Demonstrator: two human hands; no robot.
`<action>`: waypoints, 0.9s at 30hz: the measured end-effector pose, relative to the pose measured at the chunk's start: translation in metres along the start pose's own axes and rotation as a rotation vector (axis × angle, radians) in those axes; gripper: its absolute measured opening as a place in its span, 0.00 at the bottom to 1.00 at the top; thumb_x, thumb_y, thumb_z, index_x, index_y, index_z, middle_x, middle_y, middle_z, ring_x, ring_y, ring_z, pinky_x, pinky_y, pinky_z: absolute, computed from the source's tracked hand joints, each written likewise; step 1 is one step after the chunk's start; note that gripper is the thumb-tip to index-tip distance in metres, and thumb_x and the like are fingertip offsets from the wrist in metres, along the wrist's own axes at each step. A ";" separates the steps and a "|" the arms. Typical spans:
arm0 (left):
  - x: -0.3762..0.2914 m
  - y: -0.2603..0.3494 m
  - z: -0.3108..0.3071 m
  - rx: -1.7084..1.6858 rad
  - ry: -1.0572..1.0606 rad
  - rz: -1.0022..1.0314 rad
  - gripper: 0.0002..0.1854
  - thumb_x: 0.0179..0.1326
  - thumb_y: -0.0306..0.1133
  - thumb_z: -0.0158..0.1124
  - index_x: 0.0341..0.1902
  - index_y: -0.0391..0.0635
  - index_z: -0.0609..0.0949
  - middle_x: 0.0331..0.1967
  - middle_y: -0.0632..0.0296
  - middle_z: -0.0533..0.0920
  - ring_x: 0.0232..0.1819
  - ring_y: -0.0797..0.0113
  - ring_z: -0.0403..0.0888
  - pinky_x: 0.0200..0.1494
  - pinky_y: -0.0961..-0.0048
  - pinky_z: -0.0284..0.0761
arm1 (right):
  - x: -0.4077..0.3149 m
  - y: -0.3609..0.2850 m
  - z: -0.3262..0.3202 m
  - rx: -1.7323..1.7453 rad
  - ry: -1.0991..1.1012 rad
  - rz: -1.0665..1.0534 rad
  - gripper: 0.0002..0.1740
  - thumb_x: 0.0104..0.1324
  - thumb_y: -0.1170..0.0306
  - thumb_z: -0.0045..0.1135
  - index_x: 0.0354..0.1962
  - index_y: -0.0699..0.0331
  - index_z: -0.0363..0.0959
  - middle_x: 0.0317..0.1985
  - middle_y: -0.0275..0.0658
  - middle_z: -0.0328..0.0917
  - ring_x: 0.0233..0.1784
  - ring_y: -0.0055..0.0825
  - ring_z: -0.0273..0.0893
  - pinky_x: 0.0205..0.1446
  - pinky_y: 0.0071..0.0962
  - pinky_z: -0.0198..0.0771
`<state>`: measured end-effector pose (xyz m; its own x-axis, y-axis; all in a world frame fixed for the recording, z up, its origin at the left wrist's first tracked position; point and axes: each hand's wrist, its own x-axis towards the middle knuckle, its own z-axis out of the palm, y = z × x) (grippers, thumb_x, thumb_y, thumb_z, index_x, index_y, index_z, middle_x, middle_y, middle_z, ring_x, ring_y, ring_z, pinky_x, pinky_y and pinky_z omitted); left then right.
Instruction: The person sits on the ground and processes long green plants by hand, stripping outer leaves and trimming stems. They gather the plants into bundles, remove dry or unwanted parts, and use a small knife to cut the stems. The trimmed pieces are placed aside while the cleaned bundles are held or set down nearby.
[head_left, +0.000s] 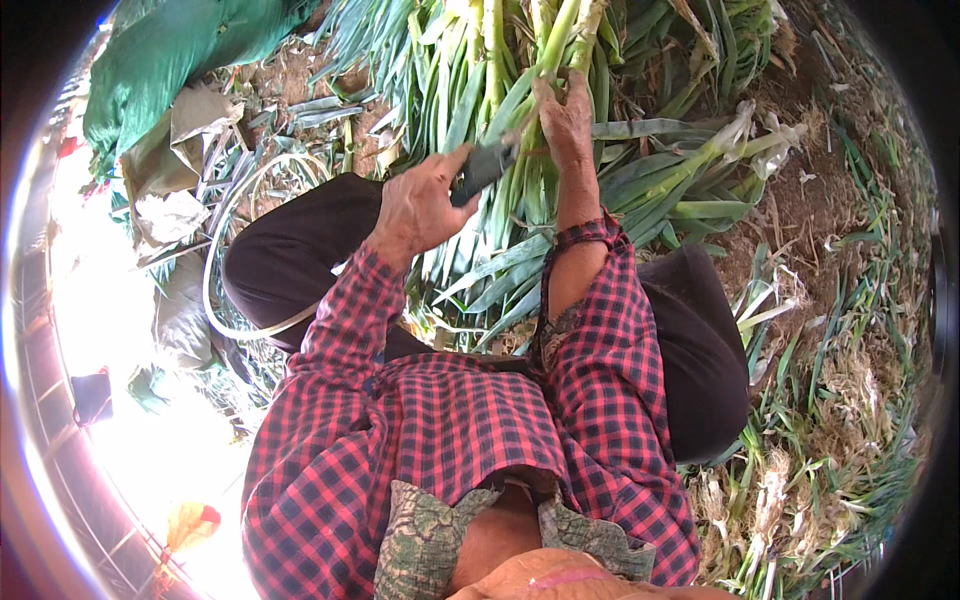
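Note:
My left hand (420, 204) grips a dark hand tool (484, 169), whose far end points up and right towards the stalks. Motion blur hides its exact kind. My right hand (568, 124) is closed around the stalk of a long green onion (559, 37) above a heap. Under and around both hands spreads a pile of long green onions (465, 105), pale stalks at the top and green leaves fanning down between my knees. More green onions (697, 169) lie crosswise to the right of my right wrist, with loose whitish skin at their ends.
A pale hose (208, 281) loops across my left knee (300, 255). Green netting (180, 60) and crumpled sacking (199, 124) lie at upper left. Root and leaf scraps (772, 495) cover the ground beside my right knee (697, 352). Strong glare washes out the left side.

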<state>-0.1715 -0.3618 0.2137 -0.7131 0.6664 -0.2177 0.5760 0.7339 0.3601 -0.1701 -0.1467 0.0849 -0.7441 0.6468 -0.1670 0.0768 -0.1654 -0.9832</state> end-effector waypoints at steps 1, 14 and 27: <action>-0.006 0.002 -0.002 0.010 -0.021 0.013 0.32 0.56 0.38 0.73 0.67 0.49 0.78 0.44 0.51 0.85 0.44 0.51 0.86 0.46 0.59 0.81 | -0.002 -0.003 0.000 0.096 -0.066 0.052 0.25 0.69 0.73 0.56 0.63 0.65 0.67 0.54 0.44 0.81 0.51 0.29 0.81 0.54 0.29 0.76; -0.007 0.010 -0.017 -0.057 0.082 0.074 0.31 0.55 0.40 0.73 0.64 0.48 0.79 0.43 0.48 0.86 0.43 0.45 0.87 0.48 0.53 0.82 | -0.005 -0.028 -0.017 0.312 -0.127 0.192 0.20 0.72 0.77 0.56 0.61 0.69 0.74 0.52 0.40 0.82 0.55 0.27 0.80 0.60 0.29 0.76; 0.087 0.028 -0.025 0.070 0.171 0.068 0.26 0.60 0.47 0.70 0.59 0.46 0.82 0.39 0.48 0.88 0.42 0.46 0.88 0.46 0.53 0.83 | -0.011 -0.041 -0.024 0.564 -0.182 0.278 0.25 0.73 0.73 0.54 0.66 0.72 0.66 0.45 0.43 0.84 0.43 0.28 0.83 0.47 0.29 0.81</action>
<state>-0.2273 -0.2860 0.2271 -0.7257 0.6871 -0.0360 0.6471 0.6994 0.3033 -0.1495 -0.1294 0.1251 -0.8511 0.3949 -0.3459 -0.0402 -0.7059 -0.7071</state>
